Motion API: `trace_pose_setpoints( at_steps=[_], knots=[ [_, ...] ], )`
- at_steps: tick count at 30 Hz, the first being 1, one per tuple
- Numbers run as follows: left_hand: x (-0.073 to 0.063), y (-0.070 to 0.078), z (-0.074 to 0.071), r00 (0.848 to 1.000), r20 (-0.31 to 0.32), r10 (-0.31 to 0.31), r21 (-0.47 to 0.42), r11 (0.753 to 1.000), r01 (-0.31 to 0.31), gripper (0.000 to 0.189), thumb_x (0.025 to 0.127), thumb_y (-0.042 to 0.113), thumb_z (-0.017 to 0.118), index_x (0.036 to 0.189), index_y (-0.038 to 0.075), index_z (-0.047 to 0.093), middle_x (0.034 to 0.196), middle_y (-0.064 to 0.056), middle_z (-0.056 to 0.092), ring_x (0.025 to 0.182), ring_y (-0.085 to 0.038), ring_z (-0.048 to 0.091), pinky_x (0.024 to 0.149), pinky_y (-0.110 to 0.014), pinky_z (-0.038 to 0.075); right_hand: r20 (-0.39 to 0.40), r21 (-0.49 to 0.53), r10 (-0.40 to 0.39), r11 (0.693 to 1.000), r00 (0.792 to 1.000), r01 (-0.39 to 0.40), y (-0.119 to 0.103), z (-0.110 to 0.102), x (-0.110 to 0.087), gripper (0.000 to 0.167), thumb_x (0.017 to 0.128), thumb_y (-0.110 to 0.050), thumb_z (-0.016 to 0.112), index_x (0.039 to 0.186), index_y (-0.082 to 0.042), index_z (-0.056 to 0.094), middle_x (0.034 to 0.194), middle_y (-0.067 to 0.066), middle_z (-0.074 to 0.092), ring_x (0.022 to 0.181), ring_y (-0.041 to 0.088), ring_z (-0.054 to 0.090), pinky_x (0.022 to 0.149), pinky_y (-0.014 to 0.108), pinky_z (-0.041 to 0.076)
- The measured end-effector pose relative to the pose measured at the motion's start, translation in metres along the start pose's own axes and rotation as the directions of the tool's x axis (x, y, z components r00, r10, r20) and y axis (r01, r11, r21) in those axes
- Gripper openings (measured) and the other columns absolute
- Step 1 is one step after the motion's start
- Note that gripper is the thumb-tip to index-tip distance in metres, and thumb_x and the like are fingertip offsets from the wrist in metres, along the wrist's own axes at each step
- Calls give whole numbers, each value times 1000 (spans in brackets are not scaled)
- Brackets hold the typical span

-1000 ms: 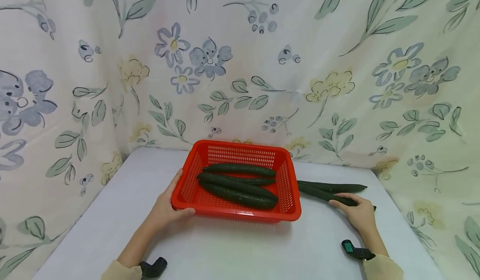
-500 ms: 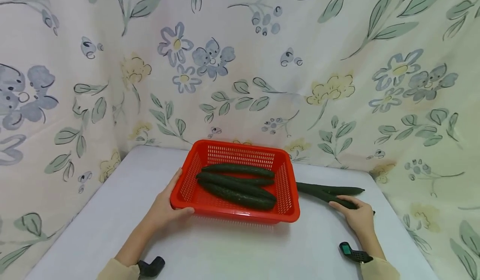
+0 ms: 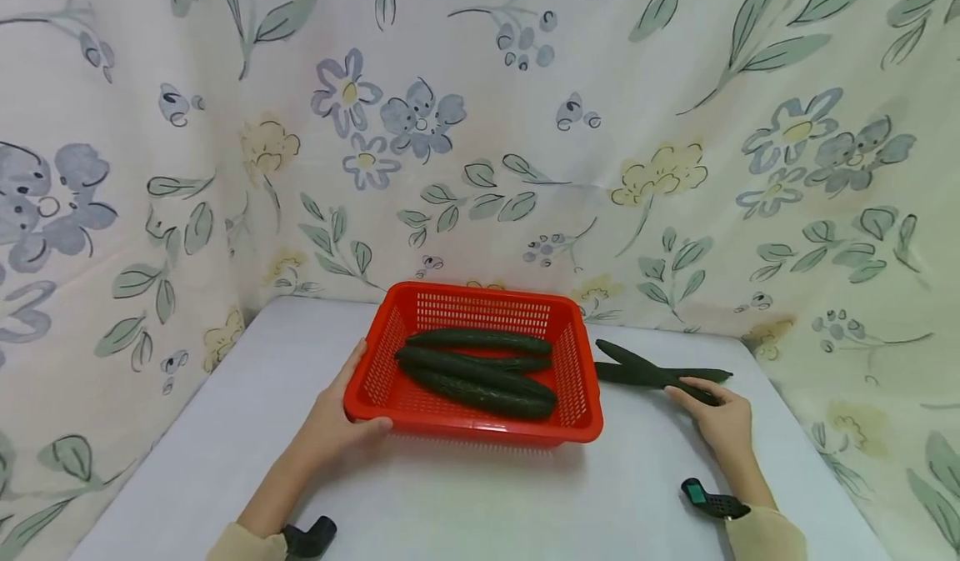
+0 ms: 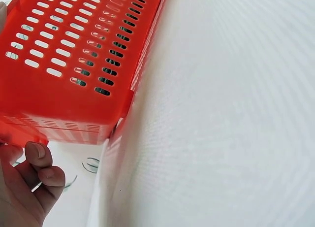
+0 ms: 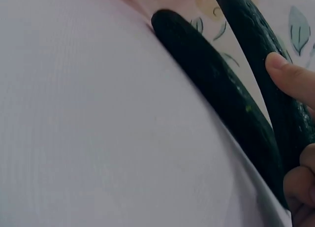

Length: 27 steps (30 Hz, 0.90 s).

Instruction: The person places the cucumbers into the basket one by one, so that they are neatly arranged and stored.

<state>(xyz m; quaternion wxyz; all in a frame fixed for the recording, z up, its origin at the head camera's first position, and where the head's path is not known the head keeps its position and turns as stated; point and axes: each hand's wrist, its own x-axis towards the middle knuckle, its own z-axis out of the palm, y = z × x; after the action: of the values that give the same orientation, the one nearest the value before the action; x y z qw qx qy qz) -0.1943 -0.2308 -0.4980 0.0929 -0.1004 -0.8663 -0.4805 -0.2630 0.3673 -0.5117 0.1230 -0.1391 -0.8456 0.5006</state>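
A red plastic basket (image 3: pixel 483 429) with slotted walls stands on the white table, and several dark green cucumbers (image 3: pixel 476 386) lie inside. My left hand (image 3: pixel 337 421) grips its near left corner, thumb at the front rim, other fingers along the left side. In the left wrist view the fingers (image 4: pixel 40 155) curl at the rim. To the right of the basket, my right hand (image 3: pixel 722 418) holds a cucumber (image 3: pixel 626 358) near its right end, the far end raised. Beneath it a second cucumber (image 3: pixel 708 373) lies on the table, crossed by the held one; the right wrist view shows both.
Floral cloth (image 3: pixel 480 127) hangs behind and at both sides of the white table (image 3: pixel 480 511). The basket stands near the table's back edge. A dark device is strapped on each wrist.
The right hand has lifted and turned its cucumber, so the far end now points up and back, across the other cucumber. The left hand and basket stay in place.
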Motion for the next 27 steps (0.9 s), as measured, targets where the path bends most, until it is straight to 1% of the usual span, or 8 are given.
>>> trace_pose_setpoints(
  at_steps=[2,5,7,10,13,17,24,27],
  knots=[
    [0,0,-1,1000,2,3,-2,1000,-3,121,80,40,91,172,31,13,165,-14,44,132,-34,58,89,-35,63,-10,10,2,1000,1000,-2,-5,2,0,63,82,-46,92,127,-4,76,146,17,61,143,33,46,119,53,36],
    [0,0,-2,1000,3,12,3,1000,-12,121,80,40,90,172,31,13,166,-13,43,134,-34,57,91,-40,63,-18,-11,-4,1000,1000,4,-12,4,1,61,82,-49,91,126,-9,78,133,5,68,131,19,50,105,35,41],
    [0,-1,-3,1000,3,14,10,1000,-14,121,80,41,91,172,31,13,167,-12,41,135,-34,57,93,-38,61,-27,-41,-8,999,1000,7,-18,4,1,62,81,-54,90,125,-12,79,126,-2,70,125,14,52,95,26,42],
    [-1,-2,-2,1000,5,8,17,1000,-8,121,80,41,91,172,31,12,169,-12,39,135,-34,58,93,-31,57,-32,-55,-10,998,999,9,-28,4,5,64,79,-56,91,125,-13,79,122,-6,71,118,10,53,86,20,44],
    [-1,-3,-2,1000,9,-4,16,1000,4,121,81,42,90,172,32,12,169,-12,39,134,-33,58,91,-27,56,-35,-51,-2,999,999,0,-38,6,10,64,77,-56,92,124,-15,80,117,-10,71,113,7,53,81,18,47],
    [0,-3,-2,1000,6,-9,17,1000,9,121,80,43,91,172,33,12,168,-12,40,133,-34,58,90,-26,56,-28,-26,1,1000,1000,-2,-52,10,16,63,77,-56,92,124,-16,80,114,-14,70,112,6,51,80,17,47],
    [2,-3,-2,1000,4,12,12,1000,-12,122,80,41,91,172,33,12,167,-13,41,132,-34,59,89,-25,56,8,7,-17,1000,1000,17,-77,17,20,68,78,-56,91,128,-11,78,134,7,68,119,14,54,89,24,46],
    [1,-3,-2,1000,5,16,9,1000,-17,122,80,39,91,172,32,12,166,-14,42,131,-33,59,89,-25,56,16,17,-29,999,999,29,-87,21,21,69,79,-56,91,128,-9,77,135,9,66,116,16,53,90,30,46]
  ],
)
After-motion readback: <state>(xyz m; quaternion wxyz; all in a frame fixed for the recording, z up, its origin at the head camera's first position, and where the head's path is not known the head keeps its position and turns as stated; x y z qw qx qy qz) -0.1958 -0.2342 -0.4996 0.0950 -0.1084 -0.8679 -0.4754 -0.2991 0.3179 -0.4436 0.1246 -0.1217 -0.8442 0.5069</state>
